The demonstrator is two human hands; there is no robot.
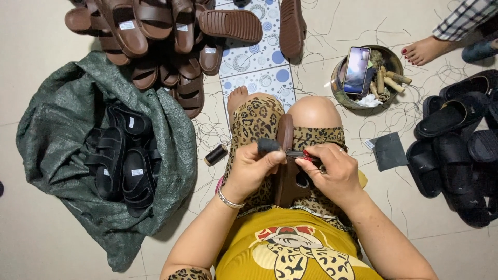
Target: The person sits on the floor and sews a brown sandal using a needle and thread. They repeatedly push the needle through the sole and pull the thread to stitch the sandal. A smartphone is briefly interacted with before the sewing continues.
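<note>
A brown sandal (286, 171) rests upright on my lap, between my knees. My left hand (252, 167) grips its left side, the thumb wearing a dark cover (267, 145). My right hand (332, 168) pinches a small metal tool with red handles (301, 154) against the sandal's upper edge. A silver bracelet circles my left wrist.
A green sack (62, 129) holding black sandals (122, 158) lies at the left. Brown sandals (166, 36) pile at the top. A spool of dark thread (216, 155) lies on the floor. A bowl (340, 93) holds a phone and spools. Black sandals (456, 140) and another person's foot (424, 50) are at the right.
</note>
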